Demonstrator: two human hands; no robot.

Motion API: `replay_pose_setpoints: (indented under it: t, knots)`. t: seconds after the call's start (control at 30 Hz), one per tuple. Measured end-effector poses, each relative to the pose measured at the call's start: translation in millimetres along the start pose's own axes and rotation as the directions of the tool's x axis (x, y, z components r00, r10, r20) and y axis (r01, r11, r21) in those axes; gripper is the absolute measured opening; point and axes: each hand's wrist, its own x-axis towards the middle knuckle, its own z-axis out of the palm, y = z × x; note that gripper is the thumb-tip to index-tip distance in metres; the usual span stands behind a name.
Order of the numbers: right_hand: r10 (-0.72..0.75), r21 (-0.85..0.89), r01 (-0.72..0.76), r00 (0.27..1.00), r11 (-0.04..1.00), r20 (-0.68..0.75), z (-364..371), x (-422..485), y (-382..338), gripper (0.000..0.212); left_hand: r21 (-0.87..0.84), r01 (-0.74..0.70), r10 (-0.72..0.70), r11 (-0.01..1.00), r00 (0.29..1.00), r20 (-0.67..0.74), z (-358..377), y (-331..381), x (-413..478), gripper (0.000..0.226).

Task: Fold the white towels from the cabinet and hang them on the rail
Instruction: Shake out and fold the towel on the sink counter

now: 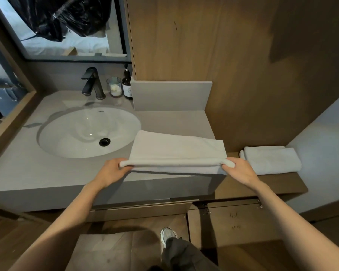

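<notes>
A white towel [176,151] lies partly folded on the grey vanity counter [47,173], to the right of the sink. My left hand [111,172] pinches the left end of its raised near fold. At the right end my right hand [240,170] pinches the same fold. The fold is lifted slightly above the layer below it. A second white towel [270,159], folded, rests on the lower wooden shelf [262,184] to the right. A metal rail [141,205] runs under the counter's front edge.
An oval white sink [88,132] with a black tap [93,83] fills the counter's left. A glass jar [114,87] and a dark bottle [127,84] stand behind it. A cabinet door [229,223] hangs open below. My shoe [167,235] is on the wooden floor.
</notes>
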Motion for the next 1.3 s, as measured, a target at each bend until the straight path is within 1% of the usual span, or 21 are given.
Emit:
replay_pose_setpoints:
  t: [0.1, 0.17, 0.23, 0.33, 0.4, 0.47, 0.6, 0.7, 0.8, 0.87, 0.93, 0.97, 1.0, 1.03, 1.07, 1.1, 1.13, 1.17, 1.2, 1.23, 1.3]
  knots:
    - [0.044, 0.175, -0.024, 0.993, 0.984, -0.108, -2.3, 13.4, -2.1, 0.006, -0.195, 0.078, -0.095, 0.978, 0.992, -0.080, -2.1, 11.1, 14.9, 0.010]
    - [0.081, 0.252, -0.038, 0.983, 0.967, -0.164, -5.6, 23.3, -6.0, 0.008, -0.290, 0.088, -0.120, 0.953, 0.988, -0.095, -2.2, 17.0, 27.7, 0.013]
    - [0.163, 0.336, -0.084, 0.963, 0.938, -0.215, -8.4, 34.7, -7.3, 0.017, -0.340, 0.116, -0.168, 0.933, 0.977, -0.128, -0.8, 21.8, 43.2, 0.015]
    - [0.254, 0.443, -0.123, 0.935, 0.888, -0.249, -9.4, 56.1, -1.6, 0.028, -0.309, 0.175, -0.238, 0.935, 0.954, -0.182, 5.9, 28.8, 68.7, 0.024]
    - [0.259, 0.429, -0.141, 0.938, 0.892, -0.229, -5.3, 71.6, 2.4, 0.035, -0.270, 0.211, -0.269, 0.939, 0.942, -0.201, 11.9, 30.0, 84.9, 0.026]
    - [0.259, 0.368, -0.170, 0.943, 0.914, -0.208, -0.7, 86.0, 2.1, 0.039, -0.225, 0.247, -0.295, 0.943, 0.932, -0.213, 18.1, 27.8, 99.6, 0.028]
    - [0.225, 0.198, -0.191, 0.960, 0.961, -0.167, 9.3, 104.1, 2.2, 0.035, -0.126, 0.329, -0.349, 0.936, 0.912, -0.214, 29.2, 21.3, 117.7, 0.033]
    - [0.216, 0.087, -0.202, 0.953, 0.976, -0.212, 18.2, 109.6, 6.9, 0.031, -0.059, 0.398, -0.400, 0.915, 0.882, -0.248, 38.0, 21.7, 123.4, 0.033]
    - [0.225, 0.055, -0.218, 0.940, 0.974, -0.258, 26.3, 113.4, 12.2, 0.038, 0.022, 0.424, -0.398, 0.905, 0.866, -0.303, 44.9, 26.8, 122.4, 0.038]
    - [0.240, 0.078, -0.228, 0.927, 0.971, -0.288, 26.8, 115.4, 12.5, 0.045, -0.013, 0.455, -0.436, 0.891, 0.846, -0.307, 46.8, 26.5, 124.0, 0.040]
    - [0.275, 0.126, -0.246, 0.906, 0.961, -0.323, 25.0, 116.8, 9.1, 0.053, -0.127, 0.486, -0.500, 0.865, 0.814, -0.296, 45.1, 25.3, 127.0, 0.037]
    - [0.270, 0.111, -0.246, 0.896, 0.963, -0.352, 25.3, 117.9, 7.9, 0.055, -0.179, 0.483, -0.516, 0.857, 0.801, -0.306, 43.8, 26.1, 127.6, 0.034]
    - [0.222, 0.043, -0.224, 0.889, 0.974, -0.399, 26.8, 118.7, 6.4, 0.054, -0.204, 0.462, -0.505, 0.863, 0.793, -0.341, 43.2, 28.0, 127.4, 0.031]
    - [0.132, -0.062, -0.179, 0.883, 0.982, -0.450, 30.0, 119.9, 4.5, 0.051, -0.166, 0.419, -0.448, 0.893, 0.792, -0.413, 44.2, 30.7, 126.3, 0.030]
    - [0.017, -0.165, -0.109, 0.878, 0.980, -0.479, 35.0, 120.9, 0.0, 0.047, -0.070, 0.359, -0.345, 0.931, 0.797, -0.495, 47.3, 35.5, 125.1, 0.032]
    - [-0.094, -0.238, -0.024, 0.877, 0.971, -0.471, 41.1, 122.0, -8.6, 0.044, 0.046, 0.283, -0.214, 0.958, 0.812, -0.543, 53.1, 43.6, 123.7, 0.034]
    - [-0.184, -0.273, 0.067, 0.884, 0.960, -0.429, 50.0, 122.5, -19.9, 0.041, 0.144, 0.183, -0.080, 0.973, 0.842, -0.533, 61.2, 54.3, 123.0, 0.036]
    - [-0.251, -0.282, 0.148, 0.892, 0.948, -0.376, 60.8, 123.2, -32.9, 0.041, 0.207, 0.074, 0.031, 0.976, 0.885, -0.465, 71.0, 66.9, 122.8, 0.041]
    - [-0.288, -0.269, 0.205, 0.903, 0.941, -0.319, 74.2, 123.9, -45.6, 0.042, 0.231, -0.017, 0.101, 0.973, 0.929, -0.357, 82.4, 80.2, 123.8, 0.049]
    - [-0.295, -0.256, 0.229, 0.921, 0.939, -0.255, 88.3, 124.3, -57.6, 0.043, 0.236, -0.071, 0.128, 0.969, 0.963, -0.239, 94.9, 91.9, 124.8, 0.060]
    - [-0.286, -0.309, 0.230, 0.947, 0.923, -0.148, 115.3, 127.2, -73.7, 0.050, 0.310, -0.076, 0.098, 0.948, 0.994, -0.057, 119.2, 103.2, 127.5, 0.072]
